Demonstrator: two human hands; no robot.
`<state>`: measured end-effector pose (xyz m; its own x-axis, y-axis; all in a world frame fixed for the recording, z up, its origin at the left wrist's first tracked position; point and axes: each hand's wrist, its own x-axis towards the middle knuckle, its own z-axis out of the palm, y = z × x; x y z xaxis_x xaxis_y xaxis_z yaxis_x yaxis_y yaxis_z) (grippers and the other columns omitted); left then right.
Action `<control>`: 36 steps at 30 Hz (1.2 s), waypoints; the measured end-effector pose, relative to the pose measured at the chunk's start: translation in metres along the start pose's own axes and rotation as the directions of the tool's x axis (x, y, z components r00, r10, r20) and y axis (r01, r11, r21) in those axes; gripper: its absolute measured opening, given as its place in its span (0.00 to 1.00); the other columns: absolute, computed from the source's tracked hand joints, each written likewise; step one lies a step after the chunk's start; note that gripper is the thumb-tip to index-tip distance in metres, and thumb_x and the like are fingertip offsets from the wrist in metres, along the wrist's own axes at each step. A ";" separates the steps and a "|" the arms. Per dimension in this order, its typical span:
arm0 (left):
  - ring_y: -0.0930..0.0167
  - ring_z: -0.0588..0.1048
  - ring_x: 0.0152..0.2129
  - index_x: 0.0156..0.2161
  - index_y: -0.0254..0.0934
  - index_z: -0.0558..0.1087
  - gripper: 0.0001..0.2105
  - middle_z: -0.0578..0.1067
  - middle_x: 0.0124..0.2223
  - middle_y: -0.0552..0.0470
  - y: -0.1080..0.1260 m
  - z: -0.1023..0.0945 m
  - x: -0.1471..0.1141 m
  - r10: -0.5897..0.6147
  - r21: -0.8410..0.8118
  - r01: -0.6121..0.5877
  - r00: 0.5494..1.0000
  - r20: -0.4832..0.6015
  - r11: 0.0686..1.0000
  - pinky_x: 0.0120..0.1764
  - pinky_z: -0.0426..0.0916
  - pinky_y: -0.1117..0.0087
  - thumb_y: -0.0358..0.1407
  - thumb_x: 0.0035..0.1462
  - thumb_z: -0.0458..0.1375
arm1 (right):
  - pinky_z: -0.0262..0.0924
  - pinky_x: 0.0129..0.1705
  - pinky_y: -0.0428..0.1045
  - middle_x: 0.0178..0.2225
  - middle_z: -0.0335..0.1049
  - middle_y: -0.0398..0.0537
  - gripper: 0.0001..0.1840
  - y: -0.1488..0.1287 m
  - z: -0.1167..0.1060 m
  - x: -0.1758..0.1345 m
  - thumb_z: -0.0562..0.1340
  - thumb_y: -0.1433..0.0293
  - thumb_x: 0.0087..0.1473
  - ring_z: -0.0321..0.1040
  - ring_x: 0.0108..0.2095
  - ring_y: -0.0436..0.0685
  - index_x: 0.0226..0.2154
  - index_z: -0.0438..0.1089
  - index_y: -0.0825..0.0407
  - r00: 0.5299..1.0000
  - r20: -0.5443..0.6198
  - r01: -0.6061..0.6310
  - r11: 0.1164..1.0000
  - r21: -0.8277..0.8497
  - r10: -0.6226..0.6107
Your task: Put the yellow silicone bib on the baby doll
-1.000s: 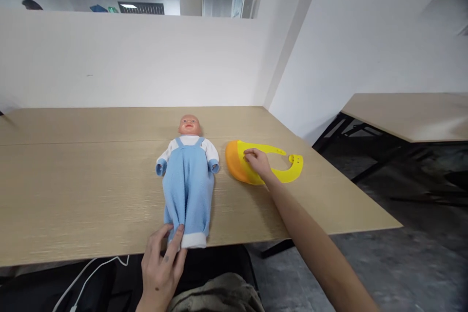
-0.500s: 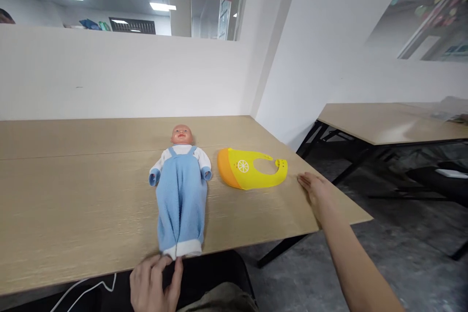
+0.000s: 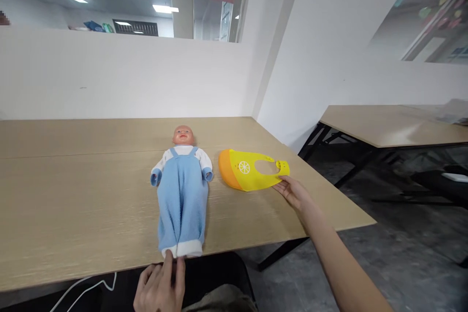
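At the near edge of the table (image 3: 73, 204), my left hand (image 3: 161, 288) lies palm down with the fingers loosely spread, two fingertips touching the white cuff at the foot of the doll (image 3: 182, 195); it grasps nothing and seems only to steady the toy. A white cable (image 3: 86, 286) trails below the table edge to that hand's left. The doll lies on its back in blue dungarees, head toward the wall, feet at the near edge. Just beside it, to its right and apart from its sleeve, lies the bib (image 3: 248, 170), yellow with an orange catch pocket, flat on the wood with its neck straps pointing right. My right hand (image 3: 292, 192) reaches in from the lower right, arm stretched long and low over the table corner, palm turned partly up, fingers open and released, their tips at the bib's near strap end; I cannot tell whether they quite touch it. The step in hand looks like taking up the bib. The next move, as I judge it, calls for closing thumb and fingers on that strap.
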<state>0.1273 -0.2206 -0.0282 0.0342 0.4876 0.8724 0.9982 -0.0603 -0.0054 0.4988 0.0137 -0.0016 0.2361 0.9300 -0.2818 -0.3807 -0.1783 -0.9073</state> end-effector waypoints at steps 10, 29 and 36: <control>0.72 0.74 0.19 0.39 0.29 0.72 0.10 0.78 0.25 0.52 -0.003 -0.004 -0.003 0.090 -0.064 -0.091 0.996 -0.015 0.994 0.37 0.67 0.65 0.28 0.50 0.64 | 0.70 0.34 0.45 0.36 0.75 0.47 0.06 -0.002 0.049 0.012 0.58 0.74 0.49 0.73 0.33 0.51 0.32 0.70 0.53 0.997 0.075 -0.035 0.990 0.139 0.024; 0.74 0.69 0.15 0.30 0.33 0.71 0.06 0.70 0.18 0.55 0.010 0.000 -0.002 -0.123 -0.044 0.123 0.992 0.019 0.991 0.25 0.63 0.71 0.30 0.58 0.55 | 0.68 0.38 0.44 0.37 0.74 0.48 0.08 -0.031 0.102 -0.026 0.64 0.69 0.45 0.71 0.38 0.53 0.31 0.74 0.54 0.953 0.281 0.046 0.973 0.226 -0.111; 0.71 0.74 0.19 0.34 0.30 0.72 0.04 0.76 0.22 0.51 0.001 0.000 0.004 0.013 -0.077 -0.024 0.990 -0.143 0.997 0.31 0.67 0.67 0.22 0.53 0.58 | 0.68 0.37 0.43 0.36 0.73 0.47 0.08 -0.050 0.126 -0.048 0.65 0.67 0.43 0.71 0.38 0.53 0.30 0.74 0.53 0.922 0.347 0.104 0.972 0.208 -0.173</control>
<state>0.1284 -0.2188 -0.0250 0.0396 0.3568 0.9333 0.9903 -0.1386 0.0110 0.3935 0.0182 0.0967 -0.0263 0.9996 0.0054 -0.5320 -0.0094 -0.8467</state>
